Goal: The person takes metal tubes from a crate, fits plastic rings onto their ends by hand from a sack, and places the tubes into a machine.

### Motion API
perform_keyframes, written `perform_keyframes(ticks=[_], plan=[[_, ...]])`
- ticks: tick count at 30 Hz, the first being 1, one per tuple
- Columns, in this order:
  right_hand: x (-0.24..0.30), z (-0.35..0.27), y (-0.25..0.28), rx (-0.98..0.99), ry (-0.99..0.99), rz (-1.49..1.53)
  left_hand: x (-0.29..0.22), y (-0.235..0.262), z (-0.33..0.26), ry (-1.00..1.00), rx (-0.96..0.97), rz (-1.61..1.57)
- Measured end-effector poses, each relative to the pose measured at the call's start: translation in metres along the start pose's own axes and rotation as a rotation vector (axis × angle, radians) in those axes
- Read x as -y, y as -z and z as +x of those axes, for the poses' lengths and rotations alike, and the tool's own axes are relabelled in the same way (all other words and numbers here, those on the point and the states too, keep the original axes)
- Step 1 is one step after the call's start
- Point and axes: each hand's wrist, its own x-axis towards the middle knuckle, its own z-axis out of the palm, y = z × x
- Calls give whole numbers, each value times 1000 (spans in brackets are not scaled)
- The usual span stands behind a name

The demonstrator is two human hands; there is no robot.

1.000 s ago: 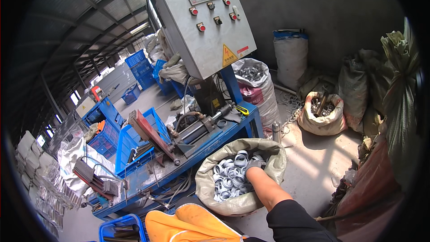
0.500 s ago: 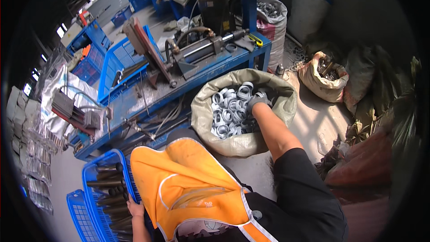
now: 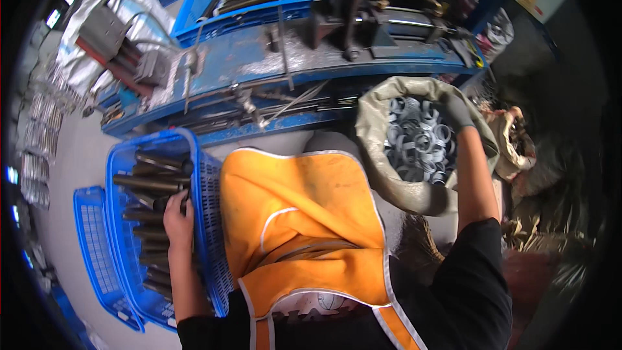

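Observation:
My left hand [image 3: 176,219] is bare and reaches into a blue plastic crate [image 3: 208,233] at my left, fingers closed around one of several dark metal tubes [image 3: 150,183] lying in it. My right hand [image 3: 457,111], in a grey glove, is inside an open beige sack [image 3: 382,162] at my right, resting on a heap of shiny metal rings [image 3: 414,139]; whether it grips any ring is hidden. An orange apron [image 3: 304,227] covers my lap between the two.
A blue metal workbench [image 3: 259,68] with a machine, hoses and rods runs across the top. A second blue crate [image 3: 94,253] lies on the floor at far left. More sacks [image 3: 515,146] stand at the right.
The view has tilted down from the control box and workshop to my lap. My left hand has come into sight in the crate of tubes. My right hand stays in the ring sack.

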Motion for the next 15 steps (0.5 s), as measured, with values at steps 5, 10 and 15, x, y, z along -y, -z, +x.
perform_keyframes(ticks=[5,10,15], plan=[[-112,35,-111,73,77,-162,2,-3,65,-128,-103,36],[-125,3,-116,-96,309,59,60,0,113,-121,-144,169],[-36,-37,-68,-65,132,-46,195,-12,111,606,-216,497]])
